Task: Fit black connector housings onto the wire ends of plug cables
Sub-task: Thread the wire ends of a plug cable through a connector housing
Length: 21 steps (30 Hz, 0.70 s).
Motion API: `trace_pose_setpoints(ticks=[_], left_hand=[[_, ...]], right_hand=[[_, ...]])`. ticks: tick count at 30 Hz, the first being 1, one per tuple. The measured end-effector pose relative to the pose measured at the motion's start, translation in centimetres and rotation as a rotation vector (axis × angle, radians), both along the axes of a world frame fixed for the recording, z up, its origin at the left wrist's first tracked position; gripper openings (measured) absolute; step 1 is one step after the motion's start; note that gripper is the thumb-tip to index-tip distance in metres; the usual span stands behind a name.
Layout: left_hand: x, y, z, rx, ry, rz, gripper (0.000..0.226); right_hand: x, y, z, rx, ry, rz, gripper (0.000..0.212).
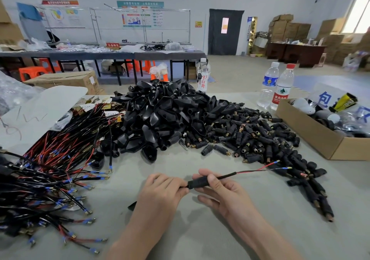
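Black housing (198, 182) sits on one cable (226, 176), near you over the bench (200, 229). Your right hand (220, 189) is clamped on it; your left hand (160, 191) is clamped on the cable. Many cables (50, 179) wait at left, so most work is left.

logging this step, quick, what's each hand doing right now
Left hand: closed on the cable.
Right hand: closed on the black housing around the cable.
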<state>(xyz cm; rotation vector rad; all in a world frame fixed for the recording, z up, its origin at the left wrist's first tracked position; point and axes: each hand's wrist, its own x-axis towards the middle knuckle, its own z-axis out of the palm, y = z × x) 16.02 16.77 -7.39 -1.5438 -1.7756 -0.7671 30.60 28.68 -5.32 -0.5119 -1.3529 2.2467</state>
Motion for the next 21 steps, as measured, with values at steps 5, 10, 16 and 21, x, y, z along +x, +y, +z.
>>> trace_pose_setpoints(ticks=[5, 10, 16, 21], left_hand=[[-0.22, -0.06, -0.51, -0.013, -0.091, -0.031, 0.03], [-0.07, -0.28, -0.43, -0.086, -0.058, -0.048, 0.03], [-0.08, -0.41, -0.23, -0.088, -0.089, -0.048, 0.02], [0.09, -0.63, 0.08, -0.096, -0.138, -0.055, 0.017]], right_hand=[[0.28, 0.0, 0.2, 0.053, -0.018, -0.023, 0.035], [0.49, -0.17, 0.36, 0.114, -0.011, -0.006, 0.039], [0.33, -0.09, 0.3, 0.147, -0.027, -0.051, 0.041], [0.4, 0.44, 0.07, 0.181, -0.032, -0.133, 0.039]])
